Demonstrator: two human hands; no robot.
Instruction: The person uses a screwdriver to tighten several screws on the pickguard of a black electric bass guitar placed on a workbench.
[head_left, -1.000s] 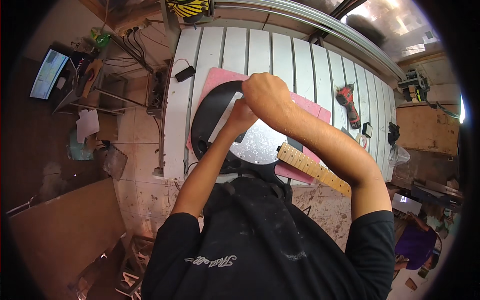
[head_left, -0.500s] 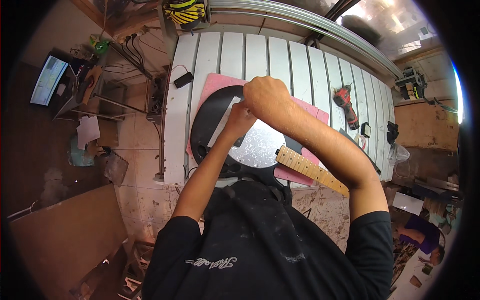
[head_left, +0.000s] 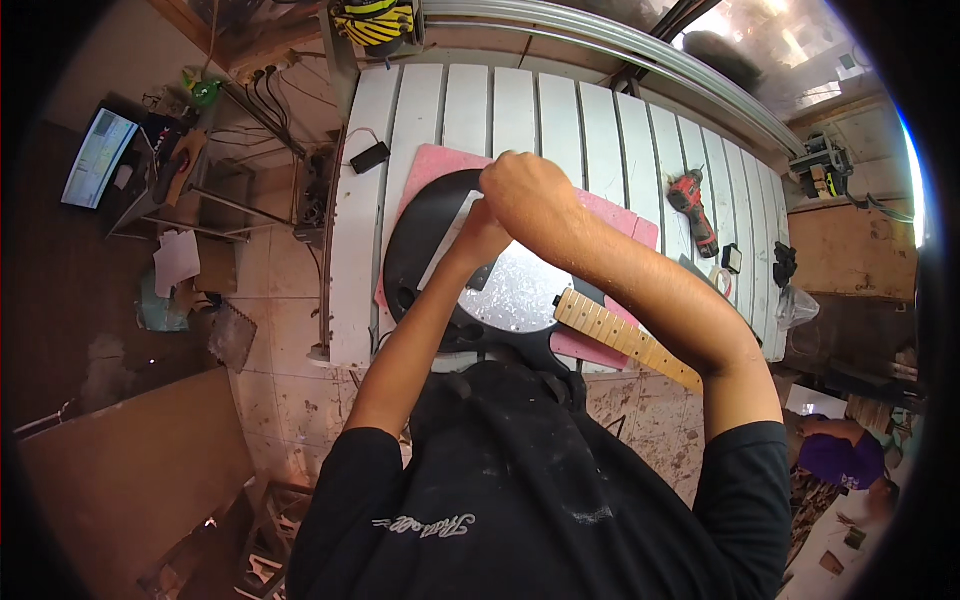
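Two bare hands worked close together over a black electric guitar body, the right hand curled beyond the left hand; whether either pinched anything could not be told. The pearly pickguard lay on their near side, its maple neck slanting right and nearward by the right forearm. Pink foam padded the slatted white table, a red cordless drill rightward, a purple-shirted co-worker farther off.

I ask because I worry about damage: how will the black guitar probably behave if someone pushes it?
The black guitar is probably stiff, since its neck looks like a straight wooden bar. It should not roll easily, because it is broad and lies flat on the pink pad. Its smooth, shiny plate might scratch if rubbed.
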